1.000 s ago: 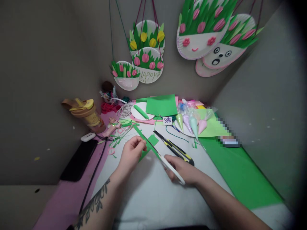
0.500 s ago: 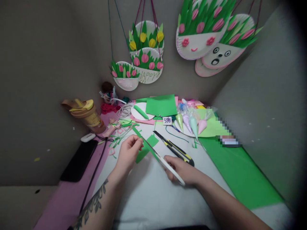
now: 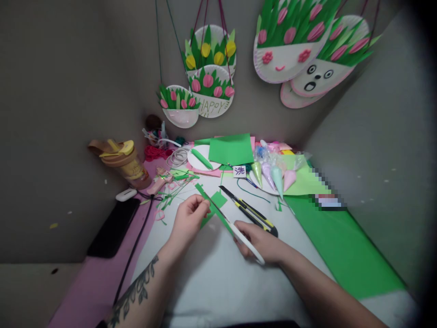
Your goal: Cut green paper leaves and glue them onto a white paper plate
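Observation:
My left hand (image 3: 191,215) pinches a narrow green paper strip (image 3: 200,188) over the middle of the white work surface. My right hand (image 3: 256,241) grips scissors (image 3: 247,243) by their white handle. The blades point up and left and lie along the green paper, close to my left fingertips. Whether the blades are apart or together I cannot tell. A green paper piece (image 3: 219,199) shows just behind the strip, partly covered. A yellow-and-black utility knife (image 3: 251,212) lies beyond my right hand, its blade end pointing away to the left.
Green scraps (image 3: 174,189) lie to the left, near a black phone (image 3: 114,228) and a lidded cup (image 3: 126,166). Pastel piping bags (image 3: 276,177) and a green sheet (image 3: 250,148) are at the back. Decorated paper plates (image 3: 215,107) hang on the wall. A large green sheet (image 3: 341,246) covers the right side.
My left hand has shifted slightly right, nearer the scissors, and the strip's far end has moved with it. My right hand is almost where it was. The view has tilted a little.

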A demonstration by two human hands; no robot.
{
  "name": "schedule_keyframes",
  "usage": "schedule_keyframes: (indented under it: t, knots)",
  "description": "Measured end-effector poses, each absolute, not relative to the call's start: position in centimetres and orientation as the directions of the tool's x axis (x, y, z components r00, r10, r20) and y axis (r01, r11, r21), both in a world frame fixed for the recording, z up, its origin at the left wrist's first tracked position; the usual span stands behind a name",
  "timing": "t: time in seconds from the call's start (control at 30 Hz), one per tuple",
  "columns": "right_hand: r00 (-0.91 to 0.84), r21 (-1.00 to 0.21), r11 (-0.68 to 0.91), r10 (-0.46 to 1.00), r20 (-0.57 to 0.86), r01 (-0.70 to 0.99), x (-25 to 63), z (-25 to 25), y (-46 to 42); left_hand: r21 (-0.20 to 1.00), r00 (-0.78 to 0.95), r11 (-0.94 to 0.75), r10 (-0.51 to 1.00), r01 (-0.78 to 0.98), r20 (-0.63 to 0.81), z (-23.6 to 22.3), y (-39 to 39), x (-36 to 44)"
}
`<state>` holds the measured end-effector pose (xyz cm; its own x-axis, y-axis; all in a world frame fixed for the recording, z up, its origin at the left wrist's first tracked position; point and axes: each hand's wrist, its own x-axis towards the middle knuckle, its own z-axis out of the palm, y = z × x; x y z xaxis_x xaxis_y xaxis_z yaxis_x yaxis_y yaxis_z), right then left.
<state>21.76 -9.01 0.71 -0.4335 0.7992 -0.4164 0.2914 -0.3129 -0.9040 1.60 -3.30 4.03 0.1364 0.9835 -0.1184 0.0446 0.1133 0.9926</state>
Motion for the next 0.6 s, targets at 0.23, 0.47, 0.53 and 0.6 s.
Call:
schedule_keyframes:
  t: [0.23, 0.47, 0.53, 0.6]
  knots:
    - [-0.407, -0.904, -0.311, 0.815, -0.413, 0.294, 21.6, 0.5, -9.1, 0.993, 0.148, 0.111, 0.982, 0.045, -0.116, 3.6, -3.2, 1.4]
    - [-0.402, -0.899, -0.336, 0.809, -0.428, 0.281, 21.7, 1.0, -9.0, 0.988, 0.155, 0.144, 0.976, 0.059, -0.151, 4.4, -3.2, 1.5]
    - [-0.405, -0.9, -0.329, 0.81, -0.425, 0.286, 21.8, 0.9, -9.0, 0.986, 0.125, 0.157, 0.979, 0.06, -0.164, 4.7, -3.0, 1.5]
    - [-0.406, -0.9, -0.32, 0.81, -0.422, 0.297, 21.8, 0.7, -9.0, 0.986, 0.087, 0.158, 0.983, 0.049, -0.161, 4.8, -2.8, 1.3]
